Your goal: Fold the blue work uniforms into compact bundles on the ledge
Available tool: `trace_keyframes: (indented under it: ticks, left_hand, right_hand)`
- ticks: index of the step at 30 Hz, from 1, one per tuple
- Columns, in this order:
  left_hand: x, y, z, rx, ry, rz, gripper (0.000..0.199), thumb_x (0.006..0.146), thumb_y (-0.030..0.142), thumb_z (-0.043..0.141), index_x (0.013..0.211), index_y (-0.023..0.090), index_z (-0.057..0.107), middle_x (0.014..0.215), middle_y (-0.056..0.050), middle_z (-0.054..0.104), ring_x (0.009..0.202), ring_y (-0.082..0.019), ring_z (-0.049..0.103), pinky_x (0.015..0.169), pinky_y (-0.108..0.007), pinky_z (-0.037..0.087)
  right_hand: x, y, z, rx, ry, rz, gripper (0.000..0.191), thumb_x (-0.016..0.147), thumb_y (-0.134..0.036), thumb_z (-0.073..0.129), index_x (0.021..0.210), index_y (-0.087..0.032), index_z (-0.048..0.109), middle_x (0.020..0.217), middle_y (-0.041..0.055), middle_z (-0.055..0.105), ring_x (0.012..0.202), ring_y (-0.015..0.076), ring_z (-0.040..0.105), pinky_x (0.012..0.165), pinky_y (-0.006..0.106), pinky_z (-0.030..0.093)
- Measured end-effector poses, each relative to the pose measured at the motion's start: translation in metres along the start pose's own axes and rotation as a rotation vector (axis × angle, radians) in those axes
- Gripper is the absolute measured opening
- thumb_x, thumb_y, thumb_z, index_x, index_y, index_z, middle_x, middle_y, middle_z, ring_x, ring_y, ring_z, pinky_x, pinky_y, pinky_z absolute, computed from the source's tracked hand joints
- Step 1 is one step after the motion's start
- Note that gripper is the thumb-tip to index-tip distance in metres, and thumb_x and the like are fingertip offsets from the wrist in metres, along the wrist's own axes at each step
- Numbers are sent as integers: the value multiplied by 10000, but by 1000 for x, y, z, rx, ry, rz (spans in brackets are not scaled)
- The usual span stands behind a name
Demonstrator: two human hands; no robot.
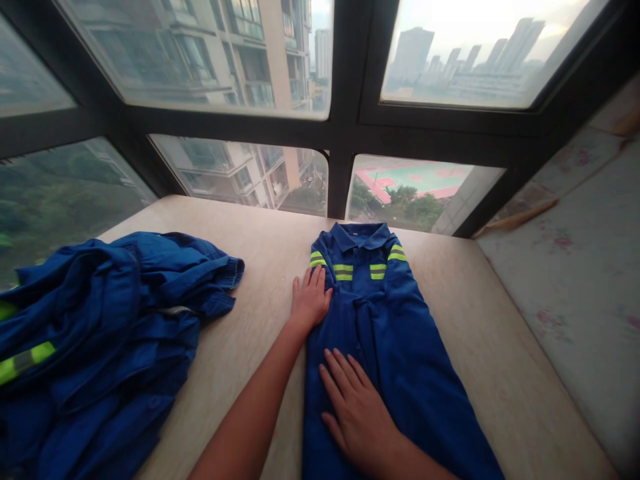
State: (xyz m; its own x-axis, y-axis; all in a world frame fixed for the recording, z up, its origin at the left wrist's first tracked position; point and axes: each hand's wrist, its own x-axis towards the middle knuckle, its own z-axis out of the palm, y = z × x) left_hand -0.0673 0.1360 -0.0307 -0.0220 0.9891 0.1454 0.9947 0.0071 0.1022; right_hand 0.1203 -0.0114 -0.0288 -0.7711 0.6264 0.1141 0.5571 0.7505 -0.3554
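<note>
A blue work garment (405, 333) with a collar and yellow-green and grey reflective strips lies lengthwise on the pale sill, its collar toward the window. My left hand (311, 297) rests on its left edge just below the shoulder strip, fingers spread and holding nothing. Nearer to me, my right hand (357, 407) lies flat on the front of the same garment, fingers apart. Some creases run down the middle of the cloth between and beyond my hands.
To the left, a crumpled heap of blue clothing (115, 333) with reflective strips covers part of the sill (260, 247). Dark window frames (345, 120) stand at the back. A flower-patterned wall covering (575, 287) borders the right side.
</note>
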Motion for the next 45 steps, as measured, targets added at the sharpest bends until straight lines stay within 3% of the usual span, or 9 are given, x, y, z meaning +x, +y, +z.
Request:
trace_keyframes:
  ticks: [8, 10, 13, 17, 23, 28, 34, 39, 45]
  left_hand:
    - [1, 8, -13, 2, 26, -67, 560, 968, 394, 391, 1480, 168, 408, 1562, -137, 385, 1452, -322, 302, 1143, -611, 266]
    - [-12, 18, -21, 2, 57, -64, 548, 969, 383, 383, 1451, 128, 442, 1564, -153, 375, 1453, -318, 300, 1151, -598, 262]
    - [-40, 37, -23, -34, 46, -11, 533, 968, 396, 381, 1429, 147, 472, 1569, -140, 371, 1459, -299, 296, 1168, -566, 259]
    - [-72, 59, -9, -83, 12, 101, 564, 953, 417, 411, 1480, 216, 409, 1598, -103, 324, 1480, -308, 252, 1186, -588, 214]
    - [-77, 64, -3, -101, -8, 101, 608, 966, 511, 353, 1507, 233, 366, 1619, -94, 275, 1498, -321, 198, 1196, -608, 191]
    - [-76, 61, -5, -94, -49, 115, 620, 957, 536, 356, 1519, 274, 343, 1633, -65, 239, 1501, -324, 191, 1194, -618, 202]
    - [-76, 62, -4, -126, -48, 141, 615, 951, 520, 376, 1515, 276, 354, 1629, -76, 247, 1502, -329, 183, 1194, -625, 181]
    - [-74, 62, -4, -115, -45, 138, 616, 948, 524, 376, 1510, 272, 366, 1630, -72, 247, 1500, -326, 193, 1193, -614, 191]
    - [-74, 64, -3, -102, -13, 120, 600, 940, 449, 416, 1507, 257, 373, 1626, -76, 257, 1502, -309, 190, 1199, -599, 173]
  right_hand:
    - [4, 2, -4, 170, -11, 54, 709, 877, -276, 575, 1532, -180, 321, 1623, 122, 199, 1487, 313, 208, 1202, 516, 244]
    - [8, 10, -16, 288, 11, 68, 568, 853, -277, 598, 1409, -191, 523, 1537, 119, 414, 1418, 309, 372, 1158, 478, 341]
    - [30, 45, -42, 458, 105, 189, 284, 909, -235, 480, 1049, -210, 727, 1054, 73, 747, 1018, 225, 686, 913, 346, 540]
    - [102, 103, -65, 329, 330, 374, 331, 957, -246, 399, 1136, -171, 667, 1105, 100, 722, 1020, 208, 675, 919, 323, 520]
    - [241, 140, -46, 203, 191, 385, 431, 950, -246, 458, 1337, -67, 518, 1407, 204, 529, 1351, 249, 449, 1114, 352, 345]
    - [297, 167, -29, 167, 79, 416, 562, 934, -370, 530, 1356, -4, 467, 1503, 285, 372, 1423, 346, 322, 1149, 445, 260]
    - [308, 196, -32, 133, 0, 341, 584, 945, -459, 524, 1393, -91, 457, 1563, 201, 329, 1449, 301, 292, 1152, 409, 266]
    - [303, 179, -47, 76, 4, 255, 446, 920, -402, 598, 1252, -104, 601, 1444, 184, 501, 1374, 269, 412, 1114, 339, 321]
    - [246, 180, -90, -62, 130, 331, 376, 1000, -210, 355, 1296, -152, 578, 1353, 99, 586, 1256, 186, 516, 1061, 259, 350]
